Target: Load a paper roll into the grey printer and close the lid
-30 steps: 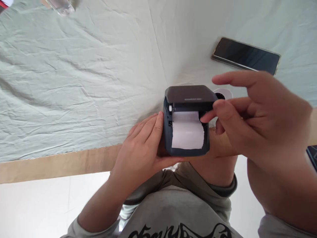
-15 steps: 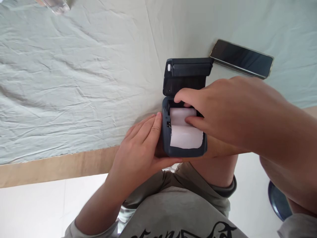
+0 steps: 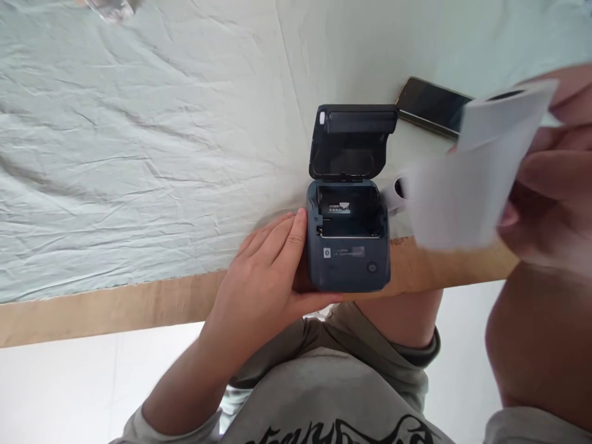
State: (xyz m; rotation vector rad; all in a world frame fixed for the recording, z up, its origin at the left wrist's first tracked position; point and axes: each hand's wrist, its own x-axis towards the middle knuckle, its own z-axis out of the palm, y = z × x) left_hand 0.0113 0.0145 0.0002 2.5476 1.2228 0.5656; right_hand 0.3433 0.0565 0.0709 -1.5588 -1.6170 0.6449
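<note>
A dark blue portable printer [image 3: 349, 268] stands at the table's front edge, its lid [image 3: 354, 145] swung up and back. Its paper bay [image 3: 346, 203] holds no roll, and a printed label shows inside. Straight fingers of my left hand [image 3: 259, 271] lie along the printer's left side, with the thumb by its front edge; they touch it without wrapping round. To the right, my right hand [image 3: 559, 179] grips a white paper roll [image 3: 462, 191] in the air, smeared by motion, with a strip hanging loose. A smaller white roll [image 3: 393, 196] with a dark core lies beside the printer, partly hidden.
A smartphone [image 3: 432, 105] lies behind and right of the printer, partly covered by the raised paper. Wrinkled pale cloth [image 3: 139, 154] covers the table up to a bare wooden edge [image 3: 115, 308]. A clear object [image 3: 113, 9] is cut off at the top left.
My right hand has lifted the paper roll out of the printer's bay and carried it to the right. The bay and front panel are now uncovered. My left hand stays against the printer.
</note>
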